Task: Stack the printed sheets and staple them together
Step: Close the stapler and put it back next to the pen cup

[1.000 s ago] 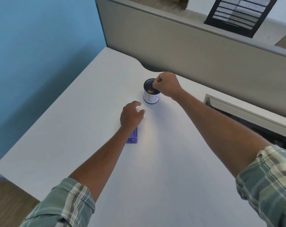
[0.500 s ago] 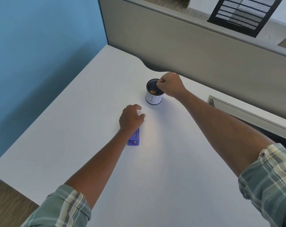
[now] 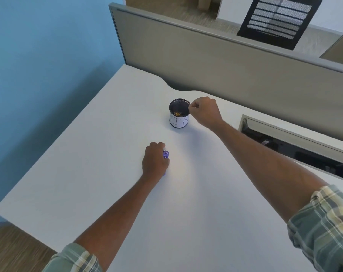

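Observation:
A small purple stapler (image 3: pixel 166 154) lies on the white desk (image 3: pixel 100 173), mostly covered by my left hand (image 3: pixel 155 161), whose fingers curl round it. My right hand (image 3: pixel 205 111) hovers at the right rim of a black mesh cup (image 3: pixel 178 122) with a white hand-lettered label. Its thumb and forefinger are pinched together, and I cannot make out anything between them. Something small and yellowish lies at the bottom of the cup. No printed sheets show in this view.
A grey partition (image 3: pixel 225 61) runs along the desk's far edge, and a blue wall stands on the left. At the right there is a dark open recess (image 3: pixel 296 152) with a grey frame. A black mesh chair back (image 3: pixel 274 18) stands beyond the partition.
My left hand moved back from in front of the stapler and closed over it. My right hand shifted from above the cup's opening to its right rim.

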`<state>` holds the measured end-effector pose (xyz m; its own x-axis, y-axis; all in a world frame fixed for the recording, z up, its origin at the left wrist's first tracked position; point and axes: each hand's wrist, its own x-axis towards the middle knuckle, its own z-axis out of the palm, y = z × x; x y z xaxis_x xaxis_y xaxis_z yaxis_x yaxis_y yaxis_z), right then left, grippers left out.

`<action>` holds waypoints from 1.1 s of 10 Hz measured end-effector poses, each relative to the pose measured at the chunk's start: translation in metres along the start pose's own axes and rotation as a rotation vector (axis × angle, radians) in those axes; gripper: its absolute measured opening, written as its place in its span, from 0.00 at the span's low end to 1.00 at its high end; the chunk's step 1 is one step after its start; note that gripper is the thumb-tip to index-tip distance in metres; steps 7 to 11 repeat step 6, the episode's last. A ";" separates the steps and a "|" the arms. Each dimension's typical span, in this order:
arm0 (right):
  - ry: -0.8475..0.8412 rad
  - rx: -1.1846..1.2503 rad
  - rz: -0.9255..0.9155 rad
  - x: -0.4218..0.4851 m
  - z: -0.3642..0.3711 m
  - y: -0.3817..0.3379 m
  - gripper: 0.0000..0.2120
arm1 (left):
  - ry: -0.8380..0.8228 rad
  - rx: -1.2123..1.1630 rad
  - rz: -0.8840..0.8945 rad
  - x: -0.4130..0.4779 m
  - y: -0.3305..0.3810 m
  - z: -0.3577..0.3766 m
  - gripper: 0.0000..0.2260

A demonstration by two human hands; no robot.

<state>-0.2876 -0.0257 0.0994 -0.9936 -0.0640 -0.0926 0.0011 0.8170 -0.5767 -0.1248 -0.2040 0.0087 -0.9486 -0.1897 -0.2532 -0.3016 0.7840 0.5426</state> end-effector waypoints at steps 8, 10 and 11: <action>0.085 0.053 0.117 -0.080 -0.063 0.085 0.10 | -0.011 -0.039 0.072 -0.014 0.014 0.000 0.33; 0.085 0.053 0.117 -0.080 -0.063 0.085 0.10 | -0.011 -0.039 0.072 -0.014 0.014 0.000 0.33; 0.085 0.053 0.117 -0.080 -0.063 0.085 0.10 | -0.011 -0.039 0.072 -0.014 0.014 0.000 0.33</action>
